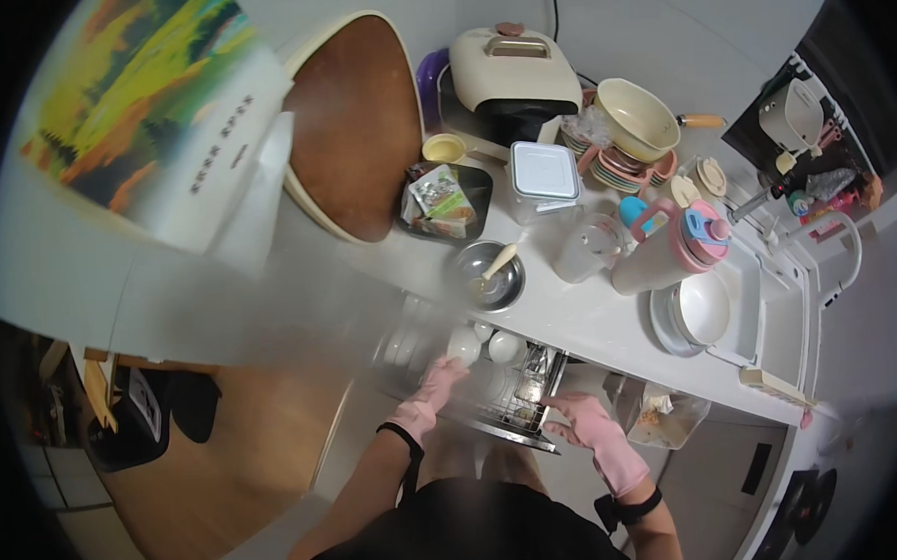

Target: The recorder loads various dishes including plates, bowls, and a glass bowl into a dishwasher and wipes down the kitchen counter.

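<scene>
My left hand point(438, 389), in a pink rubber glove, has its fingers at the near rim of a white bowl point(464, 343) and appears to grip it. The bowl is over a pulled-out drawer with a wire rack point(520, 412). A second white bowl point(506, 346) sits just right of it in the drawer, and several white dishes point(400, 346) stand blurred at the left. Some shiny utensils point(534, 374) lie along the drawer's right side. My right hand point(599, 438), gloved alike, has its fingers apart at the drawer's right edge and holds nothing.
On the white counter point(570, 312) are a steel bowl point(491, 278) with a cream-handled tool, a pink-lidded tumbler point(669, 251), a clear pitcher point(588, 247) and stacked white bowls point(701, 310) beside the sink point(780, 318). A waste bag point(664, 413) hangs below the counter's edge.
</scene>
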{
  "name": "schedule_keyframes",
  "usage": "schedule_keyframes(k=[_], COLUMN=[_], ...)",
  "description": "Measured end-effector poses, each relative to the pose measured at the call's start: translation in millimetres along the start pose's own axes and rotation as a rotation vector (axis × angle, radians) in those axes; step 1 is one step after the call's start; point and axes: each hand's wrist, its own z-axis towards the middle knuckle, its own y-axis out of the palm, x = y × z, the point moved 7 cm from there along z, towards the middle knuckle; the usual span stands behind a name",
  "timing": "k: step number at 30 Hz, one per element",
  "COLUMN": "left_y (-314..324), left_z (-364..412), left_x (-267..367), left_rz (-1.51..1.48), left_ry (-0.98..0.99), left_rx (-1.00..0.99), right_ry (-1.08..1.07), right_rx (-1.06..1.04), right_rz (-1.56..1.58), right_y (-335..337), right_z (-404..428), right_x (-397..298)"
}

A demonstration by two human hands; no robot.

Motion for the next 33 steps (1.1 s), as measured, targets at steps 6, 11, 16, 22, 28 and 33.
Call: schedule_keyframes(k=[6,11,16,22,28,33], left_y=[-41,-53,-69,-67,-53,-8], left_z=[62,84,84,93,100,99], left_x=[-24,-5,-12,-29,-3,12], left_rz=[0.213,0.445,0.434,0.555,0.718,0.519], left_ry=[0.079,0.13,0.146,0.181,0.147,0.299], left_rx=[0.087,0.066,0.095,-0.007,-0.079,-0.112], right_ry=[0.244,0.211,0.185,0.2,0.133,0.098], right_rx=[-0.006,0.053,0.015,-0.001,-0.113,-0.115], right_rz=[0.045,0.068,0.093,0.113,0.114,-0.126], right_y=[12,23,41,45,66,119], right_z=[-40,-45,-42,-40,-7,69], right_x=[22,25,27,32,36,94])
